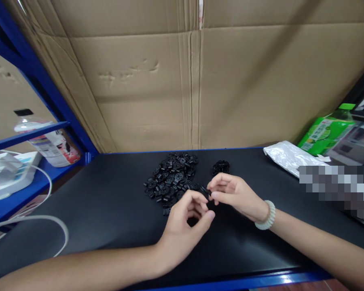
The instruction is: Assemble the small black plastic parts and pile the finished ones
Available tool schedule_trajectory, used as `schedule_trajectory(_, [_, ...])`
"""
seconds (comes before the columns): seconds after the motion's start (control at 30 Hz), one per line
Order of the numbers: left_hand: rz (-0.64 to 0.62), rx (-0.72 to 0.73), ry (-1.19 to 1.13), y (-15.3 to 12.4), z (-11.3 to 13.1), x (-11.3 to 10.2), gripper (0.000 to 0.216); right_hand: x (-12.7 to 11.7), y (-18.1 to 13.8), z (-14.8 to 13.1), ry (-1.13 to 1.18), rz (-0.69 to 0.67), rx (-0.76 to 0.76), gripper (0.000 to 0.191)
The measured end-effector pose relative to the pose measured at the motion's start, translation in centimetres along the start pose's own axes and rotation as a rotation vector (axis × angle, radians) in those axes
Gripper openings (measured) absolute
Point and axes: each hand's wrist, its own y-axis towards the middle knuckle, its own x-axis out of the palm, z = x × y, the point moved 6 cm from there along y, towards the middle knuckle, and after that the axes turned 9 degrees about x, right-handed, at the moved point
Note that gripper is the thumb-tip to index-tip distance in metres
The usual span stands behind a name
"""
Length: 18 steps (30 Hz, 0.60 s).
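My right hand [238, 196], with a pale coiled band on its wrist, pinches a small black plastic part [204, 190] between thumb and fingers. Its exact shape is partly hidden by the fingertips. Close on the left, my left hand [185, 226] has curled fingers with a gap between thumb and fingertips; nothing shows in it. Its index fingertip is near the held part; whether they touch I cannot tell. Behind my left hand lies a heap of black plastic parts [177, 176], several of them round and wheel-like with holes. A smaller black cluster [221, 166] lies beyond my right hand.
The black table top [109, 210] has a blue front edge. Cardboard [139, 89] rises behind it. On the left are a blue shelf frame, a bottle [53, 143], a power strip [10, 173] and a white cable [60, 228]. A silver bag [294, 157] and green bottle [327, 131] are right.
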Motion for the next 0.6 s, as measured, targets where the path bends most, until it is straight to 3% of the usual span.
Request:
schedule_trajectory(0.13, [0.207,0.079,-0.129,0.2,0.2,-1.3,0.026,1.3,-0.3,0.1,0.099,-0.131,-0.009,0.022])
schedule_trajectory(0.33, [0.148,0.151,-0.127,0.5,0.8,-1.4,0.018,1.5,-0.5,0.2,0.089,-0.172,-0.025,0.025])
schedule_trajectory(0.6, [0.032,0.17,0.054,0.6,1.0,-0.9,0.019,2.7,-1.2,1.1,0.194,-0.379,0.249,0.03])
